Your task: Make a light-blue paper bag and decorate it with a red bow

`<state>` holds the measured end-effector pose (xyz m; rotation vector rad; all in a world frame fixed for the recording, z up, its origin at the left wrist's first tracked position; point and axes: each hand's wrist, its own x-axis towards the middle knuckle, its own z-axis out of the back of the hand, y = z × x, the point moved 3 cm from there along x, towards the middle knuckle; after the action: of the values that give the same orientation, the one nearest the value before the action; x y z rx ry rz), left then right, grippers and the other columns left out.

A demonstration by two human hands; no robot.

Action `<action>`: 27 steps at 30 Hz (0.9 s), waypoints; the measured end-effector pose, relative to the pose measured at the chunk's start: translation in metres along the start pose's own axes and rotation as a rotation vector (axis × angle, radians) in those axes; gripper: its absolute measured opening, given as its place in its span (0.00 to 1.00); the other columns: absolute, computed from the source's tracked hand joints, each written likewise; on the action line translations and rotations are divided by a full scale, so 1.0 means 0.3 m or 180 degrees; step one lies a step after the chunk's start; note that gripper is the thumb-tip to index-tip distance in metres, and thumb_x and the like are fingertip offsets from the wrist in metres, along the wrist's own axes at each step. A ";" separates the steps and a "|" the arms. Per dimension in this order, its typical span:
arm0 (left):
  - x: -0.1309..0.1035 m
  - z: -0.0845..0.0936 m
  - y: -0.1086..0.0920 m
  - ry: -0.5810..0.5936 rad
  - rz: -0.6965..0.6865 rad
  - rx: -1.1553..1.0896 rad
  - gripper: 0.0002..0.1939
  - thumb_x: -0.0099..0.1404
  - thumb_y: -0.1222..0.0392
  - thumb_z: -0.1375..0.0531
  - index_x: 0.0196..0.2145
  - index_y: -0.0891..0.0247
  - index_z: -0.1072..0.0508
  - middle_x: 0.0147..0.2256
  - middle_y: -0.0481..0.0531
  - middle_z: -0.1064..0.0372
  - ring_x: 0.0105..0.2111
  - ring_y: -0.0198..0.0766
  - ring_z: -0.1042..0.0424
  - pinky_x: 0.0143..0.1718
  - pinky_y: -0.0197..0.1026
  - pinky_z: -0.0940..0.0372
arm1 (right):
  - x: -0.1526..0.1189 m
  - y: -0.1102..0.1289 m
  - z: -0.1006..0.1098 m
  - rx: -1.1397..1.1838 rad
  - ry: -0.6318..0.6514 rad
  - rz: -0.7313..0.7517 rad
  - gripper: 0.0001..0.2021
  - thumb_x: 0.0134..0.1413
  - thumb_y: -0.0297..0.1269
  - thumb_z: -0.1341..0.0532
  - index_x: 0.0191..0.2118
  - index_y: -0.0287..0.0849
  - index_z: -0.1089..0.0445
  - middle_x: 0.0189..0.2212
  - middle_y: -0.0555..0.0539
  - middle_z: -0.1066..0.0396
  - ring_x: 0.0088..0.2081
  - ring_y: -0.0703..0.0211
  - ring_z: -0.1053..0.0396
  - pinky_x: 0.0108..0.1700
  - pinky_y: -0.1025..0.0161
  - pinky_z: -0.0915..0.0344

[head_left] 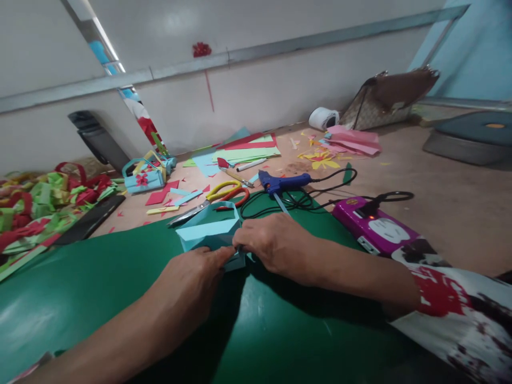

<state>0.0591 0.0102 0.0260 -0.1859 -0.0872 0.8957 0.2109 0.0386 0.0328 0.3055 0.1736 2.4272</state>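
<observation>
A small light-blue paper bag [203,230] with a paper loop handle lies in front of me on the green mat. My left hand [198,274] grips its near side, the index finger stretched along the paper. At the bag's right edge my right hand [272,240] pinches the paper, and the two hands' fingertips almost meet there. The fingertips partly hide that edge. Just beyond the bag lie scissors [212,200] with yellow and orange handles. A blue glue gun [282,182] rests behind my right hand, its glue stick pointing toward me.
A purple power strip [376,226] with a plug sits at the right. Coloured paper strips [52,197] are heaped at the left near a dark phone [90,220]. A finished-looking blue paper bag [144,181] with a red flower stands behind. Paper sheets [248,152] lie along the wall.
</observation>
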 end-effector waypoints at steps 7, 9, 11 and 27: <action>-0.036 0.004 -0.003 -0.0431 0.0131 0.0751 0.12 0.65 0.67 0.53 0.30 0.62 0.31 0.25 0.51 0.29 0.24 0.39 0.32 0.26 0.40 0.40 | -0.003 0.014 0.018 -0.0350 0.0084 -0.0010 0.13 0.46 0.18 0.47 0.35 0.40 0.33 0.29 0.47 0.28 0.28 0.59 0.33 0.24 0.63 0.57; -0.039 -0.001 -0.001 -0.0488 0.0144 0.0710 0.12 0.66 0.66 0.53 0.31 0.62 0.31 0.27 0.51 0.28 0.25 0.38 0.31 0.26 0.39 0.40 | -0.006 0.015 0.025 -0.0392 0.0136 -0.0002 0.13 0.45 0.18 0.47 0.35 0.40 0.33 0.29 0.47 0.27 0.28 0.58 0.31 0.24 0.63 0.58; -0.035 -0.007 -0.003 -0.0565 0.0075 0.0710 0.11 0.66 0.66 0.52 0.32 0.62 0.31 0.25 0.50 0.29 0.24 0.39 0.32 0.26 0.40 0.42 | -0.006 0.013 0.029 -0.0389 0.0311 -0.0031 0.13 0.44 0.18 0.46 0.33 0.41 0.32 0.27 0.47 0.26 0.28 0.57 0.30 0.23 0.63 0.58; -0.033 -0.006 -0.025 -0.0867 -0.0172 0.0649 0.06 0.64 0.64 0.46 0.31 0.60 0.30 0.23 0.47 0.31 0.27 0.38 0.34 0.35 0.45 0.47 | 0.017 0.040 0.015 -0.0870 0.0682 0.0125 0.07 0.50 0.23 0.42 0.28 0.40 0.29 0.25 0.43 0.26 0.27 0.53 0.28 0.22 0.63 0.57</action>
<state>0.0589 -0.0023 0.0258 0.1287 -0.2517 0.8661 0.2010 0.0329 0.0404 -0.0746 -0.0718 2.4811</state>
